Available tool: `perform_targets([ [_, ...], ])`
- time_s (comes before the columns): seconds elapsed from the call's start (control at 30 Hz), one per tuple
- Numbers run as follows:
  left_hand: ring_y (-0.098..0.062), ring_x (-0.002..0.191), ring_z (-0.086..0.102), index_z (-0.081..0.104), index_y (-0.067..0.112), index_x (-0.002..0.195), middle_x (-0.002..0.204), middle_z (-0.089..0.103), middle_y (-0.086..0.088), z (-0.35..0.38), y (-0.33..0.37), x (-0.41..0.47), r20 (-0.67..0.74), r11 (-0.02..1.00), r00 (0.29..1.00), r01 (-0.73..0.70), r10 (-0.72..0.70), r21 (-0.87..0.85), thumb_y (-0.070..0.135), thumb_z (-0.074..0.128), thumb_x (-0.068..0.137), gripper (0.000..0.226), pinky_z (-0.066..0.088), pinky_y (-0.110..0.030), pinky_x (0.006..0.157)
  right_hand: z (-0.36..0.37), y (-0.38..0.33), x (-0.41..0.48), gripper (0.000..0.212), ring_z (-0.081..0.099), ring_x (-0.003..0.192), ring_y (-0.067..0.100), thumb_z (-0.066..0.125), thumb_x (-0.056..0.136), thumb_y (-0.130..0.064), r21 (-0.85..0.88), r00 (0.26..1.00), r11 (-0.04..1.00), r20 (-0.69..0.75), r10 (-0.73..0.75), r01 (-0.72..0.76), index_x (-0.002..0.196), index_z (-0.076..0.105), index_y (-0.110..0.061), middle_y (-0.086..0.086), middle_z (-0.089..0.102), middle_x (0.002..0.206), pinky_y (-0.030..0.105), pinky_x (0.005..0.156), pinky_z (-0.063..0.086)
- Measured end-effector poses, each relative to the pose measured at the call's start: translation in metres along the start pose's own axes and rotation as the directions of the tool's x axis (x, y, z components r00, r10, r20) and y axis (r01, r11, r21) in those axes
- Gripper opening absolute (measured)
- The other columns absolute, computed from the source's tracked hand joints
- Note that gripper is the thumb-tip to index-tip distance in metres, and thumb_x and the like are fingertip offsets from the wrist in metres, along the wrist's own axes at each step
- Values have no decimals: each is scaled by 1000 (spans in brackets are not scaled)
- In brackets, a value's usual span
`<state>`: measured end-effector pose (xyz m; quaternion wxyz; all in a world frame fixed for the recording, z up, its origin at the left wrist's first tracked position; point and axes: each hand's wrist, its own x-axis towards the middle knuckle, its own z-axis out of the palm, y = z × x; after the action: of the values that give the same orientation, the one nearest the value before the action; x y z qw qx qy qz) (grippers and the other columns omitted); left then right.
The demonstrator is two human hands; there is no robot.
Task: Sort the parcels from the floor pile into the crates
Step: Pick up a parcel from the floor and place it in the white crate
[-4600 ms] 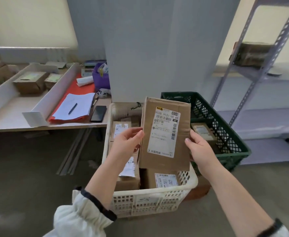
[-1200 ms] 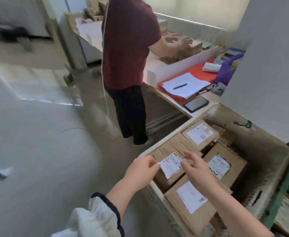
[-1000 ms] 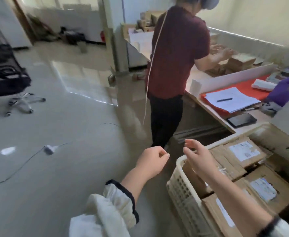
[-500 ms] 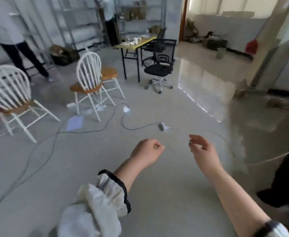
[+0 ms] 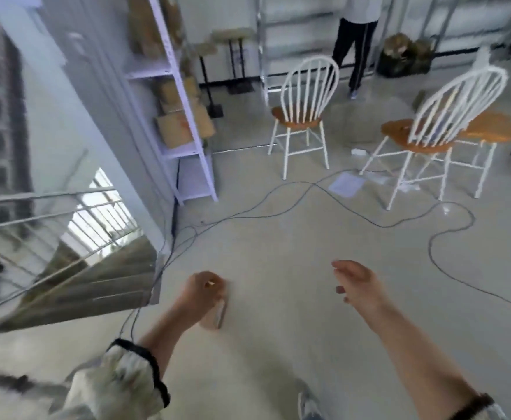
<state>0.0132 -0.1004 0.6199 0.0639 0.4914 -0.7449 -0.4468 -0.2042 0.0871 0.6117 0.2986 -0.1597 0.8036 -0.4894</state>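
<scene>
No crate and no floor pile are in view. My left hand is held out low over the grey floor, its fingers curled into a loose fist with nothing in them. Just below it lies a small flat brown thing, perhaps a parcel; it is blurred and I cannot tell if the hand touches it. My right hand hangs further right with relaxed, spread fingers and holds nothing.
Cables snake across the floor ahead. Two white spindle chairs stand beyond them. A metal shelf rack with cardboard boxes stands at left beside a glass pane. A person's legs are at the back.
The view has swung away from the white crate and the table, round across the room to the shelf and chairs. Both hands let go of the parcel in the crate and are now empty.
</scene>
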Motion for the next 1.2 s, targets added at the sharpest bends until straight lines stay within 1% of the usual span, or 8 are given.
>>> perform_targets([
  [0.2,-22,60,58,63,14,72,66,64,-9,-25,-56,-3,-171,954,941,272,-292,-128,10,58,89,18,54,-39,68,72,-28,79,18,58,74,25,52,93,-18,-197,953,980,296,56,3,104,65,-13,11,63,89,28,66,42],
  [0.37,-18,55,55,63,16,74,66,64,-7,-24,-83,13,-201,895,885,366,-419,-254,14,58,89,16,48,-26,60,147,-48,116,11,57,71,24,52,93,-20,-259,884,966,457,99,26,95,63,-19,11,62,85,28,63,41],
  [0.57,-16,59,60,62,22,80,68,66,-1,-28,-130,71,-127,863,864,455,-488,-218,23,59,89,10,54,-30,67,224,-41,149,15,53,67,19,49,95,-18,-293,812,944,509,286,-149,106,59,-14,8,60,101,25,58,37],
  [0.73,-10,61,62,63,23,89,72,67,4,-47,-183,156,-81,882,880,458,-468,-114,30,55,90,11,48,-22,60,286,-21,191,10,52,63,18,51,94,-17,-243,826,928,430,364,-282,100,59,-14,6,59,96,26,58,38],
  [0.87,-25,83,67,66,17,101,87,70,-6,-22,-232,239,-86,860,860,489,-504,-146,28,54,88,21,55,-34,74,347,27,229,13,51,65,19,50,94,-17,-252,789,891,416,452,-378,102,59,-13,7,59,97,27,60,38],
  [0.97,-18,78,65,63,20,111,84,67,3,32,-285,304,-72,865,865,488,-497,-119,31,55,87,28,49,-26,68,397,84,267,10,51,66,20,49,95,-15,-278,760,861,407,507,-426,99,58,-13,8,58,98,27,61,38],
  [1.1,-23,116,51,47,19,133,127,53,-3,132,-381,394,-24,897,908,417,-418,144,37,56,86,51,39,-25,94,465,198,338,12,53,66,23,50,91,-11,-361,754,845,399,521,-393,96,61,-8,11,60,92,31,65,39],
  [1.2,-28,122,39,35,20,139,139,39,-3,192,-462,471,35,880,936,315,-349,355,45,54,82,65,36,-32,101,514,293,406,16,52,62,20,50,89,-13,-435,730,829,428,533,-350,96,63,-7,9,59,84,27,56,36],
])
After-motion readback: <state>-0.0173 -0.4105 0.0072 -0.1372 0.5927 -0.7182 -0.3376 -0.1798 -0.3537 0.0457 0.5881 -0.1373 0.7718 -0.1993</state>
